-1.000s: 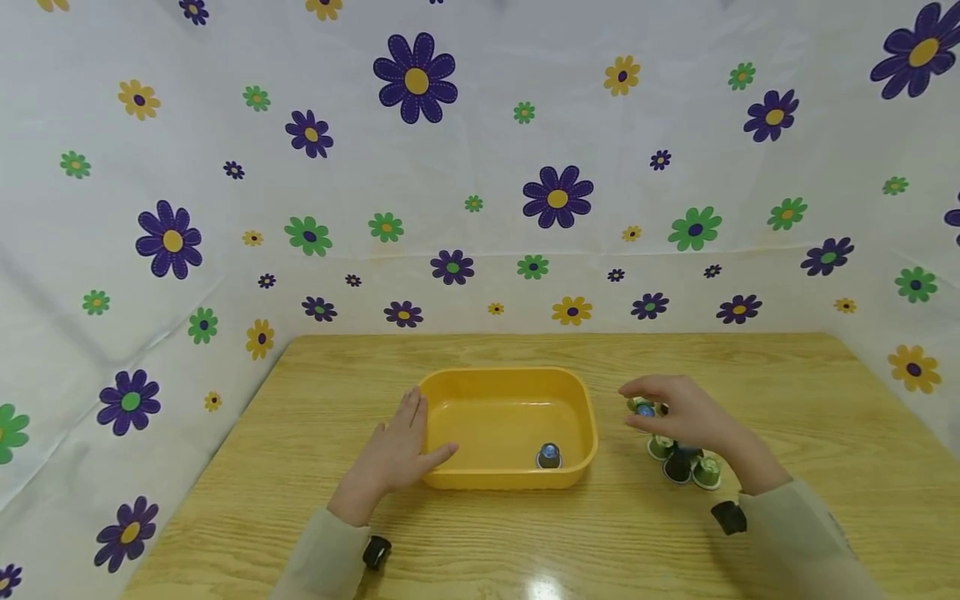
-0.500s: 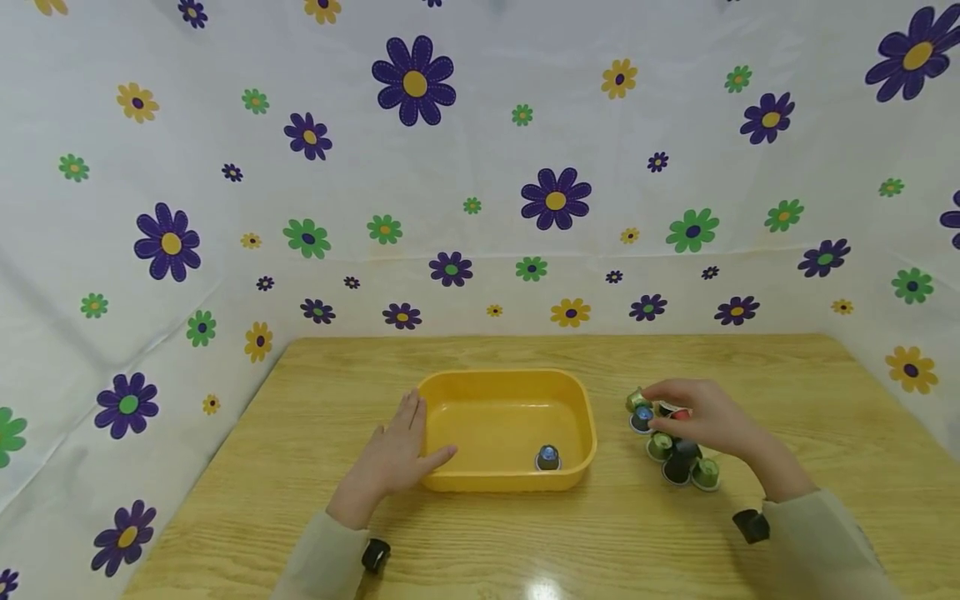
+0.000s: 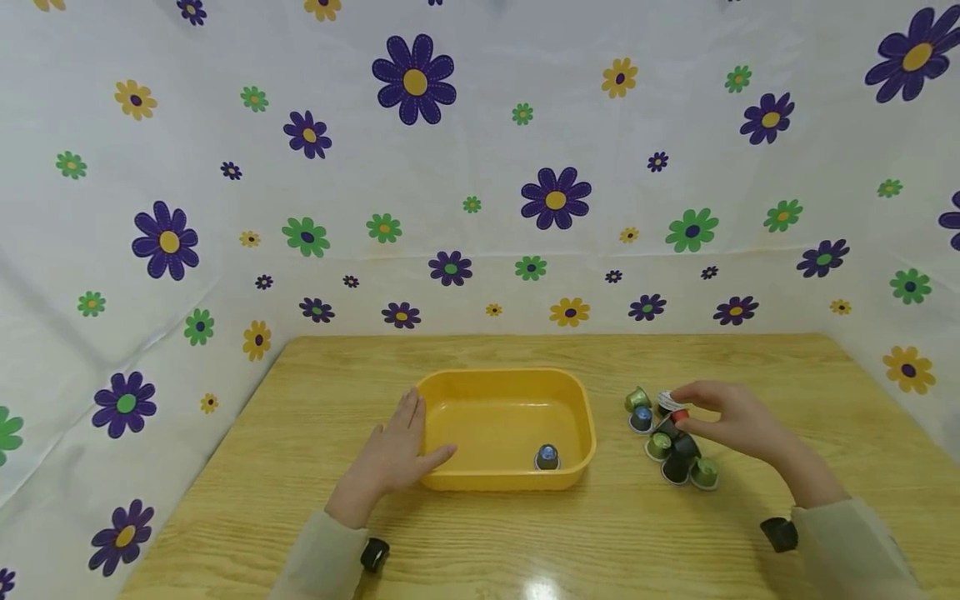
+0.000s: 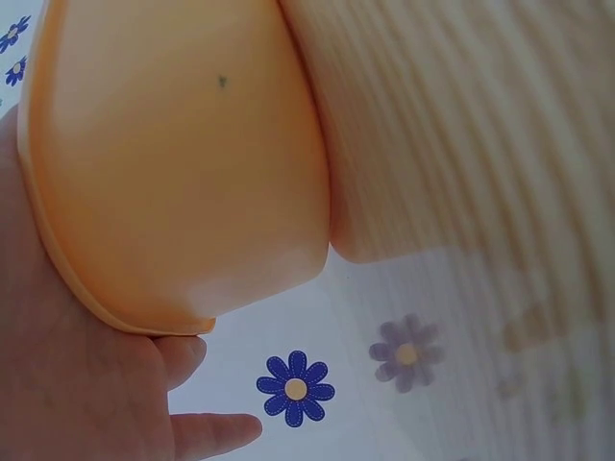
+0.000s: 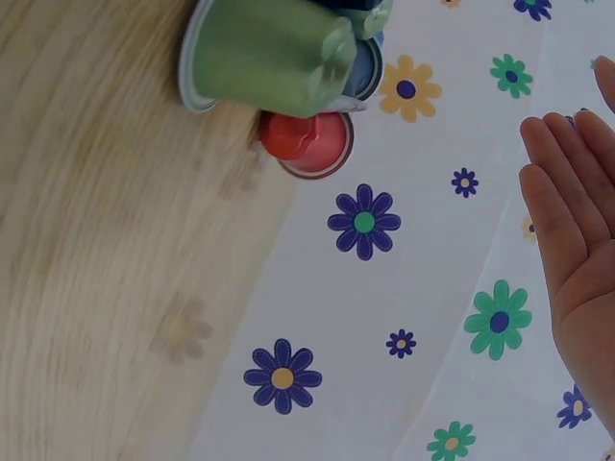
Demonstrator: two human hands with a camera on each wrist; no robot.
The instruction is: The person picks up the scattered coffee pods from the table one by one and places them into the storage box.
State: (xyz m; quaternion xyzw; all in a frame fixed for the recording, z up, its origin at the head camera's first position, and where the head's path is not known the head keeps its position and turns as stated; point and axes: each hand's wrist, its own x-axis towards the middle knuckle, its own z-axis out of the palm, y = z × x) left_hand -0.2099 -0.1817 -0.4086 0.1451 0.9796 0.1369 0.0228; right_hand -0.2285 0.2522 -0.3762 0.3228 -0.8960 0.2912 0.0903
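Hands (image 3: 386, 461) (image 3: 738, 423) are loosely extended, the red capsule (image 5: 322, 144) visibly apart only in right wrist view.

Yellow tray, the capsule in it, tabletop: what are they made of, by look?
Yellow tray: likely moulded plastic, semi-gloss; rounded one-piece walls, soft highlights.
Capsule: probably aluminium, metallic finish, since its blue top glints; coated plastic not ruled out.
Tabletop: satin, wood-grain lines and a glare spot; solid wood or laminate, can't tell.

Screened-off tabletop setup (room beyond hidden), flower-print sheeting (image 3: 465, 167) around, wood-grain table (image 3: 517, 533).
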